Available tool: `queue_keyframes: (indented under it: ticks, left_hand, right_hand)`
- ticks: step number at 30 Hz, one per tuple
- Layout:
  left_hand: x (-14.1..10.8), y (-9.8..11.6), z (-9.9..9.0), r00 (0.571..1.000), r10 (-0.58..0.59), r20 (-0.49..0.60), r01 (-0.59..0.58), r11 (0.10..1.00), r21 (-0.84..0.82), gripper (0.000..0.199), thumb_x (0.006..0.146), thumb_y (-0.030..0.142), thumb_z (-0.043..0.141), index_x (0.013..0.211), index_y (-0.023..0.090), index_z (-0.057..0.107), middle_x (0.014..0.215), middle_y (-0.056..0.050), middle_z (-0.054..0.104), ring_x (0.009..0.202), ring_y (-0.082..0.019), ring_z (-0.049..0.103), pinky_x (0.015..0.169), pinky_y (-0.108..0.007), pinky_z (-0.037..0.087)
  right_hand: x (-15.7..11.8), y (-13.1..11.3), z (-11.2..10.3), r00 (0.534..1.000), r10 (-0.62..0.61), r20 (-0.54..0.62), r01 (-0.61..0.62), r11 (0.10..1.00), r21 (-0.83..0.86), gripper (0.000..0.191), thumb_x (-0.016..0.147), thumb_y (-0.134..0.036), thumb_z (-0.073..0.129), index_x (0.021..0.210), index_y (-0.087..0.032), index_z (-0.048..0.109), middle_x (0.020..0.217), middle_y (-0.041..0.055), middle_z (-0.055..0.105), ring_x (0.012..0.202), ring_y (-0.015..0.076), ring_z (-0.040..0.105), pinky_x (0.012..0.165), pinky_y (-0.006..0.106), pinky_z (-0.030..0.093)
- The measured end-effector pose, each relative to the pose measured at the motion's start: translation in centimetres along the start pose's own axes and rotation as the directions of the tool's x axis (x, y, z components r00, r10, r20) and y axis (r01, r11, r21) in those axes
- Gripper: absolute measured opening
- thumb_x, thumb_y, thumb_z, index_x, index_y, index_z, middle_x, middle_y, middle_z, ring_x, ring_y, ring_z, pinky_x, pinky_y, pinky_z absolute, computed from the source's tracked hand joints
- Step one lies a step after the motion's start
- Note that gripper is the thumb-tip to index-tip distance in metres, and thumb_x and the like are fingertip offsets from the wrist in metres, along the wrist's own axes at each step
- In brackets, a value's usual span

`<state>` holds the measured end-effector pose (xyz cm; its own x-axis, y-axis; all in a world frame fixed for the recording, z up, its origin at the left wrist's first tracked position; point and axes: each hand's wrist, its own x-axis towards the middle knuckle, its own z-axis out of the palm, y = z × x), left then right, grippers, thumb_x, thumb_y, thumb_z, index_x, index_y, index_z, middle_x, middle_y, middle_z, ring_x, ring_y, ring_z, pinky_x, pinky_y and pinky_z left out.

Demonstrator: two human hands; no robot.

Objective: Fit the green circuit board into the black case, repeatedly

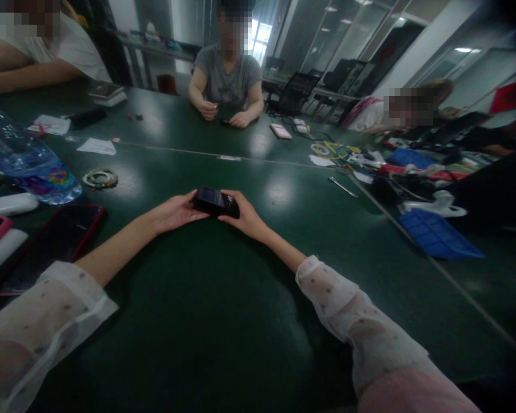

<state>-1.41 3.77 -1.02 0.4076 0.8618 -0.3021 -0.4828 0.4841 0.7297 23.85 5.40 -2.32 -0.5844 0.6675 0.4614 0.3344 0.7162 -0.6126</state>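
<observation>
a boxy black gadget with a small screen is held over a glossy dark-green worktop, its long axis running left to right; the left grip pinches its left end, the right grip clasps its right end, neither nearer. sheer, dotted sleeves end partway down the arms.

glossy green tabletop | bright window behind | black mesh chair | pale pillar | glass partitions
</observation>
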Motion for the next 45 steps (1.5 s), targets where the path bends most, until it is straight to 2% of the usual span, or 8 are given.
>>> queue_keyframes:
  ticks: [6, 11, 21, 30, 39, 45]
  left_hand:
    - [0.26, -0.06, -0.39, 1.000, 0.003, -0.001, -0.003, 1.000, 0.004, 0.036, 0.101, 0.023, 0.053, 0.136, 0.012, 0.058, 0.121, -0.017, 0.069, 0.119, -0.026, 0.067, 0.110, -0.044, 0.050]
    - [0.42, -0.11, -0.73, 0.999, -0.005, 0.043, 0.005, 1.000, 0.006, 0.039, 0.102, 0.024, 0.051, 0.140, 0.014, 0.055, 0.122, -0.016, 0.070, 0.118, -0.025, 0.067, 0.109, -0.042, 0.052]
    - [0.46, -0.15, -0.51, 0.999, -0.016, 0.042, 0.016, 1.000, -0.005, 0.042, 0.103, 0.025, 0.050, 0.144, 0.014, 0.051, 0.116, -0.014, 0.073, 0.115, -0.024, 0.069, 0.109, -0.041, 0.051]
    - [0.28, -0.11, -0.50, 0.998, -0.016, 0.065, 0.015, 1.000, 0.008, 0.045, 0.103, 0.025, 0.050, 0.146, 0.012, 0.049, 0.119, -0.016, 0.072, 0.119, -0.024, 0.067, 0.111, -0.041, 0.048]
    - [0.14, 0.05, -0.07, 1.000, -0.028, 0.004, 0.028, 1.000, 0.009, 0.035, 0.103, 0.026, 0.050, 0.135, 0.013, 0.057, 0.119, -0.016, 0.071, 0.116, -0.026, 0.069, 0.109, -0.042, 0.051]
    - [0.29, 0.02, -0.27, 0.999, -0.028, 0.021, 0.028, 1.000, 0.013, 0.041, 0.103, 0.026, 0.049, 0.142, 0.013, 0.052, 0.124, -0.017, 0.069, 0.121, -0.027, 0.066, 0.112, -0.043, 0.048]
  right_hand:
    - [0.01, 0.13, 0.07, 1.000, -0.017, -0.015, 0.017, 1.000, 0.003, 0.065, 0.085, -0.033, 0.076, 0.141, -0.025, 0.045, 0.137, 0.0141, 0.056, 0.128, 0.0305, 0.056, 0.109, 0.054, 0.045]
    - [-0.03, -0.05, -0.03, 1.000, -0.003, -0.001, 0.003, 1.000, -0.008, 0.064, 0.086, -0.031, 0.076, 0.142, -0.026, 0.044, 0.138, 0.0136, 0.056, 0.129, 0.0304, 0.056, 0.109, 0.056, 0.046]
    - [-0.01, 0.25, 0.22, 1.000, -0.008, -0.013, 0.008, 0.999, -0.032, 0.067, 0.085, -0.031, 0.076, 0.144, -0.026, 0.043, 0.139, 0.0137, 0.056, 0.131, 0.0306, 0.054, 0.112, 0.057, 0.043]
    - [-0.16, 0.34, 0.19, 1.000, -0.027, -0.009, 0.026, 0.999, -0.023, 0.067, 0.087, -0.031, 0.075, 0.145, -0.026, 0.042, 0.140, 0.0137, 0.055, 0.131, 0.0303, 0.054, 0.111, 0.056, 0.044]
    - [-0.11, 0.29, 0.16, 0.999, -0.041, -0.010, 0.040, 0.999, -0.033, 0.068, 0.086, -0.030, 0.076, 0.145, -0.024, 0.042, 0.139, 0.0153, 0.055, 0.130, 0.0304, 0.054, 0.111, 0.055, 0.044]
    - [-0.09, 0.16, 0.13, 1.000, -0.030, -0.004, 0.030, 0.999, -0.035, 0.067, 0.087, -0.031, 0.075, 0.145, -0.024, 0.041, 0.139, 0.0150, 0.054, 0.129, 0.0305, 0.054, 0.111, 0.055, 0.045]
